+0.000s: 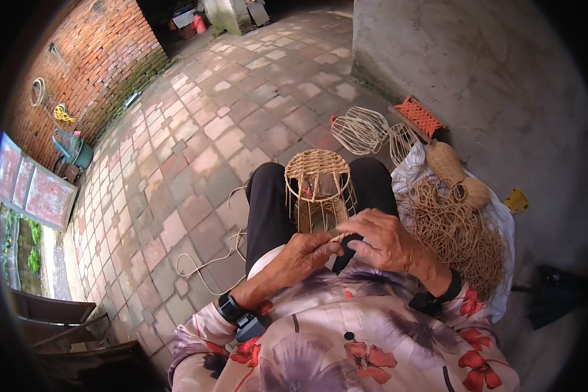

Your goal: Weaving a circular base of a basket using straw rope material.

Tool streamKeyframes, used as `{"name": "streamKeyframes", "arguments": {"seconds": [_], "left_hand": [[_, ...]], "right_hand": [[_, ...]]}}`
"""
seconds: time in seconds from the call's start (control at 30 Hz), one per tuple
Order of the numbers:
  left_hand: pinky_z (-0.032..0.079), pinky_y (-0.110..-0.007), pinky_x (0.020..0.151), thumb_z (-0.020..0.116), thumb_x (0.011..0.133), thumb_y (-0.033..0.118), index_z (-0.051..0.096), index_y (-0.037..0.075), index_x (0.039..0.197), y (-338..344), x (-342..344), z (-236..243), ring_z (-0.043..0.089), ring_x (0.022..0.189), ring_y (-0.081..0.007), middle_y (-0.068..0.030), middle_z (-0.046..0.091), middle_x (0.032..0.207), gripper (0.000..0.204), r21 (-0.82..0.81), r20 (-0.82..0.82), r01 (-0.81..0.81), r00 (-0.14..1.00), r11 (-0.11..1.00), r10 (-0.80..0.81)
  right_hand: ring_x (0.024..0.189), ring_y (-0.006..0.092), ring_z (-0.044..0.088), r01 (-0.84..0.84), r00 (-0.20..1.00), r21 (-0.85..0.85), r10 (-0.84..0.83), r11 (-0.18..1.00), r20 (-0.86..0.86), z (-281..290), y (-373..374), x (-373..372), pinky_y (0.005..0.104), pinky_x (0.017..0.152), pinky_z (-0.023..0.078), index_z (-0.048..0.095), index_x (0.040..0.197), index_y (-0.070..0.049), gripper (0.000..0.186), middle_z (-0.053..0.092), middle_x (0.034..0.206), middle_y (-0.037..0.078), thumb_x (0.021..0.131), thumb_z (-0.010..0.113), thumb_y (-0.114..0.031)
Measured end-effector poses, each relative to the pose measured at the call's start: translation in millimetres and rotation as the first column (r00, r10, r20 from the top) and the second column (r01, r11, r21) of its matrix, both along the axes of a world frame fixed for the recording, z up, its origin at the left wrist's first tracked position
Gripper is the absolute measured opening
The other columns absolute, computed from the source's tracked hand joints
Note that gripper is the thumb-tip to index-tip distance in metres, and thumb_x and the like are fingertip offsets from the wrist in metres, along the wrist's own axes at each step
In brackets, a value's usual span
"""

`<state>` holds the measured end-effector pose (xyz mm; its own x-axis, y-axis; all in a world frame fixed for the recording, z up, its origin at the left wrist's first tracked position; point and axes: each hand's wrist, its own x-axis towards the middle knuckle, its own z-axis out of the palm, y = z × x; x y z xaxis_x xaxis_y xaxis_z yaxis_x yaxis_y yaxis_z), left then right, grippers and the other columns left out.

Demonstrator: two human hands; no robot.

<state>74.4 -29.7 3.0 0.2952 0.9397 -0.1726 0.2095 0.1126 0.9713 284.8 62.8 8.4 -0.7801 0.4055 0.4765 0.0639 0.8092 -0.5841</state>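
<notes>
Between my knees stands a half-woven basket [316, 163], with a tightly plaited tan top and thin bare ribs showing below it. At its near end my left hand [307, 253] is closed, thumb and fingers pinching a tan straw cord [339, 236]. My right hand [387, 240] curls over the same spot from the right, its fingertips on the cord. The fingers partly hide the cord and the basket's near edge. A loose length of cord [206, 273] trails over the paving left of my legs.
To my right, a heap of tan cord [457, 228] lies on a white sack [506, 251] beside a woven bottle-shaped piece [443, 161]. Wire frames [360, 130] and an orange perforated block [419, 115] are near the grey wall [477, 72]. A dark umbrella [558, 294] lies far right.
</notes>
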Motion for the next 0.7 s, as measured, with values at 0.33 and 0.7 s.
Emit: {"name": "streamKeyframes", "arguments": {"seconds": [0.33,0.7], "left_hand": [[0.050,-0.037,0.074,0.072,0.080,0.006,0.066,0.004,0.095,38.6,-44.3,11.2,0.062,0.084,-0.0267,-0.0094,0.062,0.097,0.016,0.775,-0.350,-0.041,0.803,0.630,0.483],[0.051,-0.036,0.072,0.073,0.077,0.004,0.069,0.006,0.088,52.6,-38.8,7.6,0.063,0.084,-0.0256,-0.0070,0.065,0.093,0.011,0.785,-0.361,0.072,0.860,0.615,0.360]], "right_hand": [[0.064,0.0032,0.050,0.148,0.978,-0.798,-0.207,0.584,0.030,-42.9,4.1,42.3,0.0208,0.058,0.042,0.069,0.096,0.000,0.016,0.060,0.073,-0.003,0.093,0.062,-0.014],[0.055,-0.0007,0.045,0.185,0.946,-0.901,-0.320,0.392,0.055,-48.8,9.7,48.7,0.0174,0.049,0.033,0.069,0.097,-0.004,0.018,0.058,0.067,-0.004,0.091,0.061,-0.018]]}}
